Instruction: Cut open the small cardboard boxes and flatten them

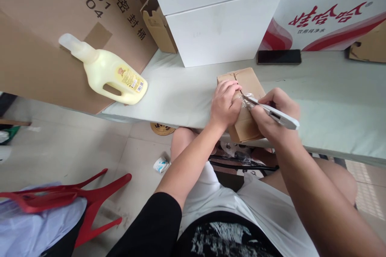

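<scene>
A small brown cardboard box (249,81) rests near the front edge of the bench, with clear tape across its top seam. My left hand (225,104) grips the box's left side, its fingers bent over the top beside the seam. In my right hand (279,116) is a white utility knife (282,117), its blade pointing left and down. The blade tip touches the tape at the seam, close to my left thumb. How deep the tip sits cannot be seen.
White cartons (223,28) stand stacked along the back, with a black phone (279,57) before them. A pale yellow jug-shaped bottle (116,74) stands left, by a large brown carton (36,48). On the floor is a red plastic stool (93,200) with cloth over it.
</scene>
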